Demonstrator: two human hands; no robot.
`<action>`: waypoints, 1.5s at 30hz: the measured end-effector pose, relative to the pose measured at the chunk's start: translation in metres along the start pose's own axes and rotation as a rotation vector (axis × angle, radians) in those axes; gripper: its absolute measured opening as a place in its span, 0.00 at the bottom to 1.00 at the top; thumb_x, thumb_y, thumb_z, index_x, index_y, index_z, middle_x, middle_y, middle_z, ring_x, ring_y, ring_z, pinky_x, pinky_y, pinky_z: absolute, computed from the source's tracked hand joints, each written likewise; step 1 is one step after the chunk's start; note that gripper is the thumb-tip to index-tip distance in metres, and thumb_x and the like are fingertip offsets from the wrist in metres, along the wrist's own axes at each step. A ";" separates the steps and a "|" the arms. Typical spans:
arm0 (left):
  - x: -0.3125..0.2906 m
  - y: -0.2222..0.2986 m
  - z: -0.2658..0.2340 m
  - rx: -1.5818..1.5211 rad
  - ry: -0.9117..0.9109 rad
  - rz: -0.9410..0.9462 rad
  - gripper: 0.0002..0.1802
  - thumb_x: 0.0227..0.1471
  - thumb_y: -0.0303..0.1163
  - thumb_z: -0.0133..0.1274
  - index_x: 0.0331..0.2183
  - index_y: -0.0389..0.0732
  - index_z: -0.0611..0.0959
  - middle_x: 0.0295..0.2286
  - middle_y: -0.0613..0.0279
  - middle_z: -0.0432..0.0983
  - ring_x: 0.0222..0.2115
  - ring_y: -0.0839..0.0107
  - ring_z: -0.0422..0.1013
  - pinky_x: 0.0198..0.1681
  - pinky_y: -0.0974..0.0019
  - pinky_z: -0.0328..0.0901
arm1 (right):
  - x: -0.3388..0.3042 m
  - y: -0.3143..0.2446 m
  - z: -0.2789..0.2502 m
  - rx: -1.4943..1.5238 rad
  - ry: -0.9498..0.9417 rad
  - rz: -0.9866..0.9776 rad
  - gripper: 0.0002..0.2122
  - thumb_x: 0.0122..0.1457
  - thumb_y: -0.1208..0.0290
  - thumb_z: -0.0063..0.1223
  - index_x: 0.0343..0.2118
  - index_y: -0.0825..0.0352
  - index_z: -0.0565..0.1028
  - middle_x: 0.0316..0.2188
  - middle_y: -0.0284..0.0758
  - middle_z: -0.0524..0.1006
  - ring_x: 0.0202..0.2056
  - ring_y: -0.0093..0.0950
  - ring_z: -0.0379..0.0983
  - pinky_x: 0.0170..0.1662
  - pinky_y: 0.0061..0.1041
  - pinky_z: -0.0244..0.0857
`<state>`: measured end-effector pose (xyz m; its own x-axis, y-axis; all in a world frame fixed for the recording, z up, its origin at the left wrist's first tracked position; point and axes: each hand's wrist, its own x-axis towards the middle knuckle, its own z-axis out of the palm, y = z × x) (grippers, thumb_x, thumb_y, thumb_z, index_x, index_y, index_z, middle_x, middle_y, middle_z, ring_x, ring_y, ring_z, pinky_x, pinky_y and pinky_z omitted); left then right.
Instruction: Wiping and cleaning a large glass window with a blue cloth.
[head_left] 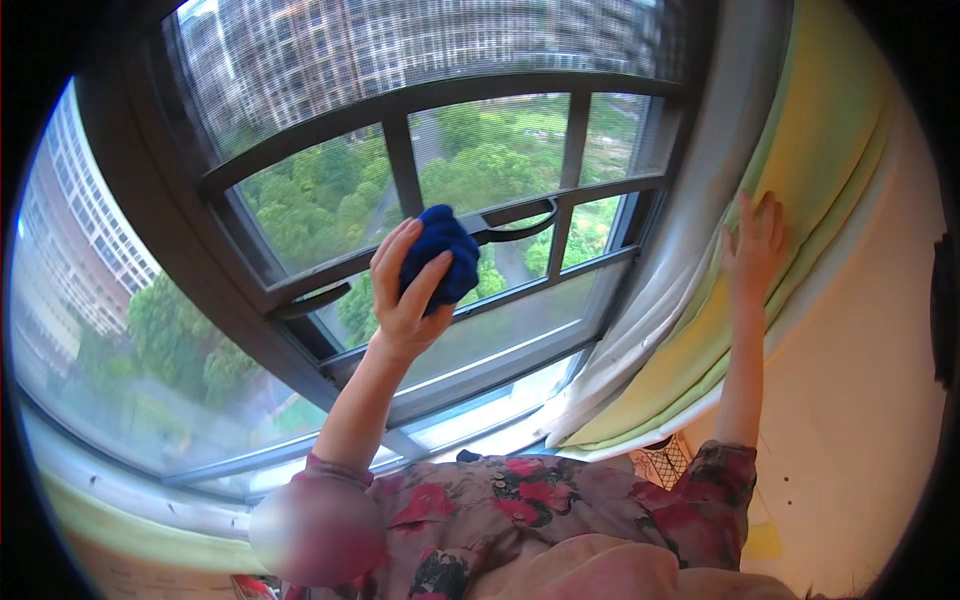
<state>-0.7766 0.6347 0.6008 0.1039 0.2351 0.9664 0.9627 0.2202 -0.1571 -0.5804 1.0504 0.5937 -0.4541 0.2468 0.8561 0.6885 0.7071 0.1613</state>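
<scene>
A bunched dark blue cloth [441, 258] is gripped in my left hand [402, 290], raised in front of the window frame [400, 165]. The fingers wrap around the cloth's left and lower sides. Just right of the cloth is a curved black window handle [520, 222]. Out to the right, my right hand [756, 245] lies against the yellow-green curtain [800, 150], its fingers spread and nothing held in them. Whether the cloth touches the frame or glass, I cannot tell.
A white sheer curtain [690, 220] hangs between the window and the green one. Another dark handle [312, 301] sits on the frame at lower left. A large glass pane [150, 330] fills the left side. The pale wall [850, 400] stands at the right, with a wire basket [660, 463] low down.
</scene>
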 end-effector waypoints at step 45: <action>0.076 -0.073 -0.130 0.599 -0.056 -0.156 0.29 0.50 0.46 0.55 0.54 0.51 0.74 0.60 0.54 0.57 0.62 0.53 0.50 0.62 0.42 0.41 | 0.192 -0.279 -0.136 0.681 0.718 -0.028 0.28 0.30 0.79 0.65 0.43 0.55 0.78 0.51 0.41 0.69 0.52 0.42 0.65 0.54 0.41 0.57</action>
<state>-0.8064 0.5138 0.7117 -0.0556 0.2028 0.9776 0.6564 0.7452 -0.1172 -0.7829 0.8103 0.7797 0.1410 -0.0769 0.9870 0.1079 0.9922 0.0619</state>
